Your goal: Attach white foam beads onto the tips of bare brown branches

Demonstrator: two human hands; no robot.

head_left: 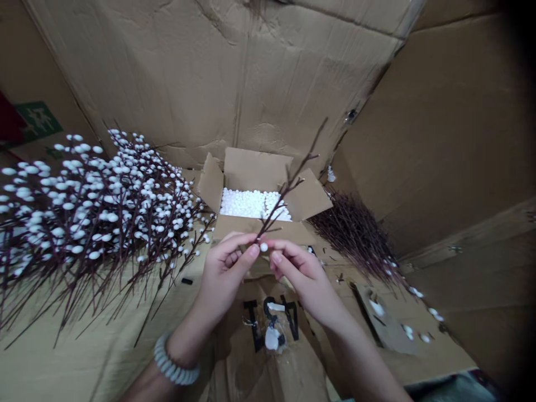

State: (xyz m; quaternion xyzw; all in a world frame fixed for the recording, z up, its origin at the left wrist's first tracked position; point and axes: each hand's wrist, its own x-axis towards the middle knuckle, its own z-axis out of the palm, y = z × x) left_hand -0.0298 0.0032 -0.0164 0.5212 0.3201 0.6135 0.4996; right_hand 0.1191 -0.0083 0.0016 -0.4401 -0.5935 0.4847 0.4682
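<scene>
My left hand (225, 268) is closed in a pinch on the lower end of a thin dark bare twig (290, 183) that slants up to the right. My right hand (298, 273) is closed just beside it, fingertips pinching a small white foam ball (263, 246) against the twig's lower part. Behind both hands stands an open cardboard box (255, 226) filled with white foam balls (247, 203). A pale bead bracelet (173, 368) is on my left wrist.
A large heap of dark branches studded with white balls (92, 206) fills the left. A pile of bare dark twigs (355, 234) lies at the right, with loose white balls (416, 326) scattered on cardboard. Cardboard sheets (234, 72) wall in the back and right.
</scene>
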